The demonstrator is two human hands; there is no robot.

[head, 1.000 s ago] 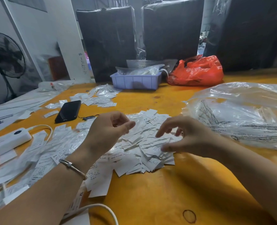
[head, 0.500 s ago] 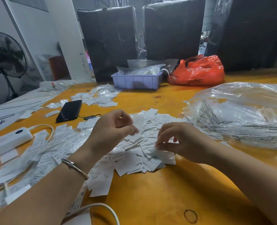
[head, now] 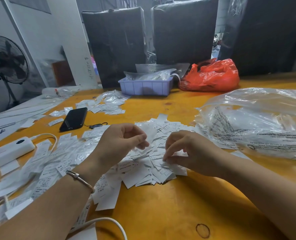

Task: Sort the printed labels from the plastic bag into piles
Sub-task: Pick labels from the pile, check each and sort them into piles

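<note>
Both forearms are bare, with no sleeves in view. The left wrist wears a thin metal bangle (rose-gold in tone, with a small silver clasp). The nails are short and unpainted.

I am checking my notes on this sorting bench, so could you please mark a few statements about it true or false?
1. The black phone lies face up on the orange table, left of the central label pile. True.
2. The red plastic bag sits inside the lavender tray. False: it sits on the table beside the tray, to its right.
3. The right hand pinches a label at the pile. True.
4. The left hand rests flat on the phone. False: it is over the pile, fingers curled on a label.
5. The clear plastic bag lies right of the pile. True.
</note>
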